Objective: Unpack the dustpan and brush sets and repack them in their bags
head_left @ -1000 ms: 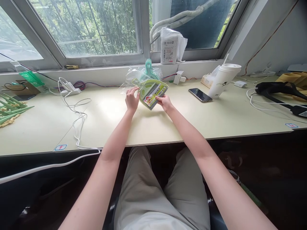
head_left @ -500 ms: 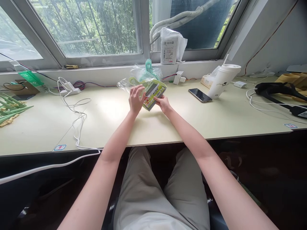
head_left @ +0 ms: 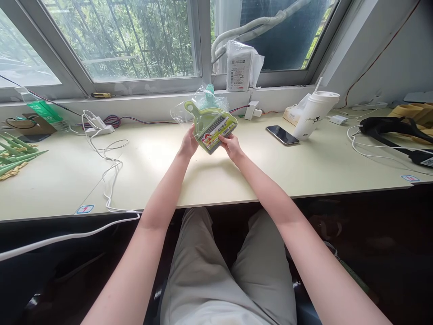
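Observation:
Over the desk in front of me I hold a small green dustpan and brush set (head_left: 207,121) with grey bristles and a printed label, clear plastic wrap around its top. My left hand (head_left: 189,142) grips its left edge, with the fingers mostly hidden behind it. At the lower right, my right hand (head_left: 231,146) pinches the set, thumb on the label and the other fingers behind. The green handle points up and left. A teal item with a handle (head_left: 209,94) stands just behind, mostly covered by the set and the wrap.
To the right are a phone (head_left: 282,135), a white cup with a straw (head_left: 317,113), a tissue pack (head_left: 292,114) and a black headset strap (head_left: 389,131). White cables (head_left: 113,174) trail over the desk's left side. A wrapped box (head_left: 238,71) stands on the sill.
My left hand has moved from the front of the set to its left edge and now grips it. The green handle shows more fully. My right hand keeps its hold.

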The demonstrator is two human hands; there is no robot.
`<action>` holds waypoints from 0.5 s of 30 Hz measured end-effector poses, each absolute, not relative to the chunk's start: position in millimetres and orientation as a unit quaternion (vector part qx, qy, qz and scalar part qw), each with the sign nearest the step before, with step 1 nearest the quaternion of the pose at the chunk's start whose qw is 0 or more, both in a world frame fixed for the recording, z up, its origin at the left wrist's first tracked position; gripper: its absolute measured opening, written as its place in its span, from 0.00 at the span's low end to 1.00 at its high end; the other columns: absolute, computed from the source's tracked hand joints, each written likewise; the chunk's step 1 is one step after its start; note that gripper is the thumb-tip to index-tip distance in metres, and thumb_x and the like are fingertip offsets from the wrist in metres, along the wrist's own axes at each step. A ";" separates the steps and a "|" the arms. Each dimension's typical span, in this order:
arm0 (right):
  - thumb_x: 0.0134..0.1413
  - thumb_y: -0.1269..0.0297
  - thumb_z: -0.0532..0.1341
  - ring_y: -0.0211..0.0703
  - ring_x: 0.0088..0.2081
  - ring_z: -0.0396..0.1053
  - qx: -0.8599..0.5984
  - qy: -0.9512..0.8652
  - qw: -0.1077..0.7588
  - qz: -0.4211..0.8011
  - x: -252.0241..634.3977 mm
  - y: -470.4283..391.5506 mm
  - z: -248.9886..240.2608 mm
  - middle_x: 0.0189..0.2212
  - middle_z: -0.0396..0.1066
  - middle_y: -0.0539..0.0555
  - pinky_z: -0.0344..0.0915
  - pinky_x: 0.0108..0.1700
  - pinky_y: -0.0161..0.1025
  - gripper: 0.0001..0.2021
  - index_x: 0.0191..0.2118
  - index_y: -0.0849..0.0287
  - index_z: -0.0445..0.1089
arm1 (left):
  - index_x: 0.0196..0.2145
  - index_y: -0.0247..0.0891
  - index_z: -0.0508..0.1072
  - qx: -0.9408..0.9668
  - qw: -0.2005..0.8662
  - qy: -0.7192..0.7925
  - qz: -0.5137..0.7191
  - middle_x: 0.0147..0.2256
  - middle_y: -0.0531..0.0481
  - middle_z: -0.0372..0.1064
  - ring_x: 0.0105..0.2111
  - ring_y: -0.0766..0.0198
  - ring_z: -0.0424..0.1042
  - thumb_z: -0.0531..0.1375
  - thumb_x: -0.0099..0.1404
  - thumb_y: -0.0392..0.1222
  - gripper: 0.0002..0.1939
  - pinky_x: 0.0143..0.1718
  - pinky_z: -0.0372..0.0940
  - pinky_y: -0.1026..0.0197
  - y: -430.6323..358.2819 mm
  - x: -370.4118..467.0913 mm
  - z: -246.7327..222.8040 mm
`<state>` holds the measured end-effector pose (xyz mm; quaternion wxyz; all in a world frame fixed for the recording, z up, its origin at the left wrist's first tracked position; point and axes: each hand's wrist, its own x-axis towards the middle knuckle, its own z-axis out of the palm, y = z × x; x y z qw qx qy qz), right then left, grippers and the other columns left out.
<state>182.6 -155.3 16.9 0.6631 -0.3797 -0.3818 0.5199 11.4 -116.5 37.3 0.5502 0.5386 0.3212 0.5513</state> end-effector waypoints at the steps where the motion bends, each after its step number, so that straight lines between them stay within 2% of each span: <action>1: 0.49 0.71 0.69 0.46 0.53 0.72 -0.384 -0.381 0.663 0.517 182.9 -155.4 17.2 0.45 0.78 0.54 0.74 0.52 0.42 0.13 0.41 0.58 0.70 | 0.54 0.37 0.70 0.534 0.566 0.312 0.544 0.48 0.45 0.75 0.54 0.53 0.71 0.51 0.71 0.54 0.23 0.57 0.65 0.50 -117.9 14.8 36.1; 5: 0.47 0.71 0.71 0.46 0.52 0.73 -0.364 -0.369 0.675 0.525 183.8 -154.2 17.3 0.44 0.78 0.54 0.74 0.53 0.41 0.15 0.41 0.58 0.70 | 0.53 0.37 0.71 0.527 0.611 0.303 0.507 0.48 0.46 0.75 0.53 0.53 0.72 0.52 0.71 0.50 0.20 0.58 0.65 0.48 -122.5 21.0 34.1; 9: 0.45 0.68 0.73 0.46 0.53 0.73 -0.359 -0.358 0.685 0.523 184.7 -151.3 16.5 0.43 0.78 0.54 0.74 0.54 0.42 0.19 0.44 0.57 0.70 | 0.53 0.39 0.72 0.561 0.629 0.273 0.463 0.52 0.46 0.74 0.58 0.53 0.68 0.55 0.68 0.54 0.22 0.60 0.61 0.49 -127.6 22.2 31.5; 15: 0.49 0.70 0.70 0.45 0.53 0.72 -0.373 -0.354 0.691 0.508 188.3 -149.0 17.4 0.46 0.77 0.55 0.74 0.53 0.39 0.13 0.41 0.59 0.70 | 0.53 0.42 0.73 0.594 0.644 0.239 0.418 0.57 0.48 0.70 0.62 0.52 0.64 0.59 0.64 0.52 0.21 0.62 0.58 0.49 -132.4 24.3 29.7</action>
